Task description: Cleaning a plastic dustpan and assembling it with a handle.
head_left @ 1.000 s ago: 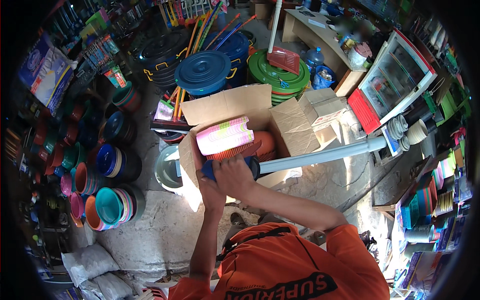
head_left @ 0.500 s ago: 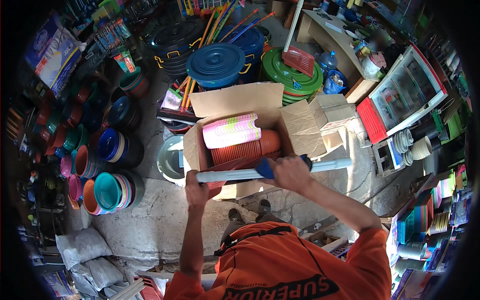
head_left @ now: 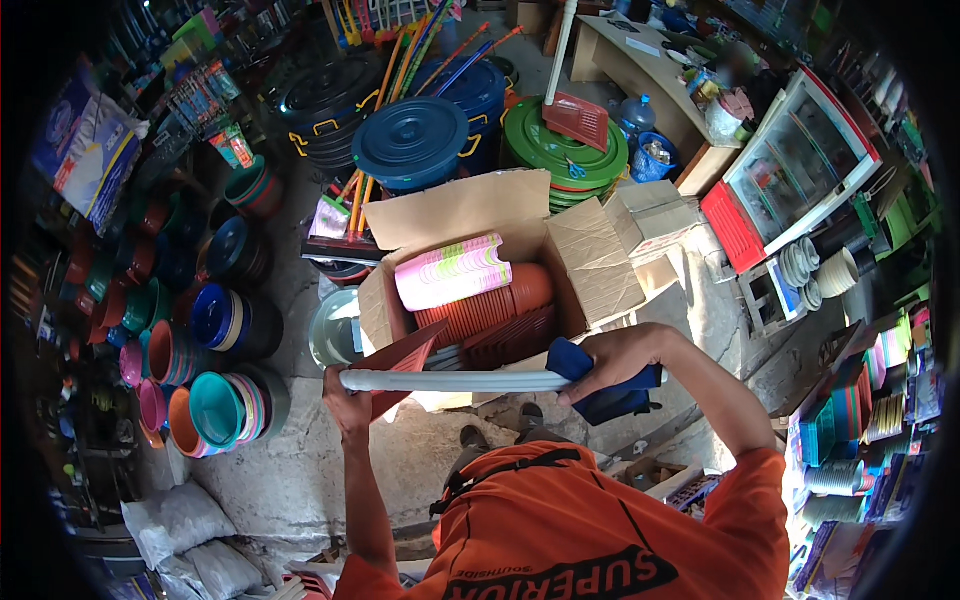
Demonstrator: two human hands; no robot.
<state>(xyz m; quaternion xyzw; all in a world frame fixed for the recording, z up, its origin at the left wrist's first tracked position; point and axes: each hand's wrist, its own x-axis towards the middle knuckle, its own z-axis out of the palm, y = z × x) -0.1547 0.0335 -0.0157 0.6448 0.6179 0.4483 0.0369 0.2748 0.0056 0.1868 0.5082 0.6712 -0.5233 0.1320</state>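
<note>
A bundle of long white poles lies level across my front, over the near edge of an open cardboard box. My left hand is closed round its left end, beside a tilted red dustpan. My right hand grips a dark blue cloth at the poles' right end; cloth and fingers hide that end in part. Inside the box are a pink-and-green patterned stack, nested orange-brown pots and more red dustpans.
Lidded blue tubs and a green-lidded tub topped with a long-handled dustpan stand behind the box. A grey basin sits at its left. Stacked colourful basins line the left; a glass-fronted case leans at right.
Both hands and the pole bundle have come nearer to me, the left hand also moving left. The red dustpan beside it now tilts up, uncovering dustpans in the box. More blue cloth shows.
</note>
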